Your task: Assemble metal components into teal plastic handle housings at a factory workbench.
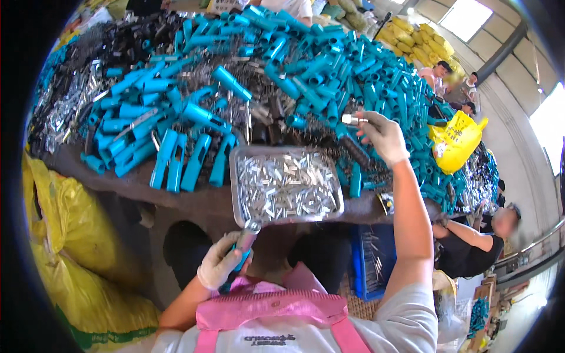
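Taking the metal tray (236, 191) as the centre of the clock, teal plastic handles (341, 76) crowd the table from ten round to three, heaped close against the tray's far side. A dark heap (118, 47) rises at ten, a bulging yellow bag (456, 144) sits on the pile between two and three, a large yellow sack (73, 229) slumps at eight, and a blue bin (372, 265) stands between four and five. A co-worker (474, 241) in black is between three and four.

At seven, the left hand (220, 262), gloved, has its fingers wrapped round a teal-and-metal piece (249, 234), its shiny round end pointing toward the tray. At two, above the pile, the right hand (385, 138), also gloved, pinches a short silvery part (353, 119) between thumb and fingertips.

The tray is smooth-rimmed and filled with small glinting metal pieces (288, 182); the handles are glossy, tubular and slotted; the sack is creased woven plastic.

The left fingers hide much of the teal lower end, the wiry tangle among the handles is blurred, and the sack is cut off at the dark lens rim.
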Demonstrator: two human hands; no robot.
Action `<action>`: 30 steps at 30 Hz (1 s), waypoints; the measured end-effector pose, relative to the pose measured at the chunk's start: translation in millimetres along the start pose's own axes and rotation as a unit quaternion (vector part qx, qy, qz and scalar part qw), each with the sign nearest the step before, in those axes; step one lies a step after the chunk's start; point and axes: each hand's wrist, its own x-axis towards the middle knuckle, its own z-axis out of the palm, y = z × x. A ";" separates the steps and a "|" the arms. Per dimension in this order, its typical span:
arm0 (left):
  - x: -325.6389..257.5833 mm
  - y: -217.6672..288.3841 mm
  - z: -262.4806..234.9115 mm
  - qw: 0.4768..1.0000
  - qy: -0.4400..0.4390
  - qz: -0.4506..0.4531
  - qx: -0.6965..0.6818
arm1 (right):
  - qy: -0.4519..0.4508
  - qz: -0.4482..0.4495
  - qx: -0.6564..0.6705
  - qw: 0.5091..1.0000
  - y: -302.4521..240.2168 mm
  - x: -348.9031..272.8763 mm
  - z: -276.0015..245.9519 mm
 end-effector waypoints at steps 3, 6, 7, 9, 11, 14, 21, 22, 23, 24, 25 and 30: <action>9.7 -4.7 0.8 0.995 -0.053 0.006 0.087 | -0.111 -0.041 0.061 0.991 -50.3 -74.5 27.0; 10.8 -2.0 9.7 0.994 -0.092 -0.020 0.052 | -0.186 -0.196 -0.090 0.959 -77.8 -112.4 45.6; 7.9 -4.9 11.3 0.993 -0.106 -0.023 0.046 | -0.205 -0.246 -0.120 0.940 -78.0 -119.3 51.4; 0.1 1.3 20.7 0.992 -0.102 -0.046 0.062 | -0.248 -0.268 -0.124 0.923 -74.3 -129.4 61.2; -7.6 0.0 22.3 0.991 -0.105 -0.048 0.066 | -0.267 -0.266 -0.086 0.922 -72.0 -140.2 69.2; -15.9 2.0 22.7 0.985 -0.104 -0.049 0.127 | -0.289 -0.266 -0.051 0.918 -71.8 -152.1 71.3; -28.9 3.0 20.8 0.966 -0.123 -0.021 0.225 | -0.337 -0.210 -0.016 0.918 -68.4 -180.2 82.4; -28.7 1.7 24.6 0.968 -0.115 0.008 0.222 | -0.304 -0.232 -0.033 0.923 -66.3 -183.1 84.9; -33.3 -2.3 25.9 0.968 -0.111 0.018 0.225 | -0.296 -0.234 -0.034 0.926 -64.2 -188.8 86.3; -28.7 -4.7 23.4 0.966 -0.108 0.037 0.232 | -0.282 -0.244 -0.041 0.927 -59.8 -185.6 87.4; -26.6 -3.0 23.8 0.978 -0.117 -0.021 0.170 | -0.282 -0.254 -0.028 0.925 -57.1 -184.0 86.6; -23.0 -4.9 16.9 0.965 -0.220 -0.137 0.028 | -0.301 -0.281 -0.024 0.911 -58.4 -191.5 82.6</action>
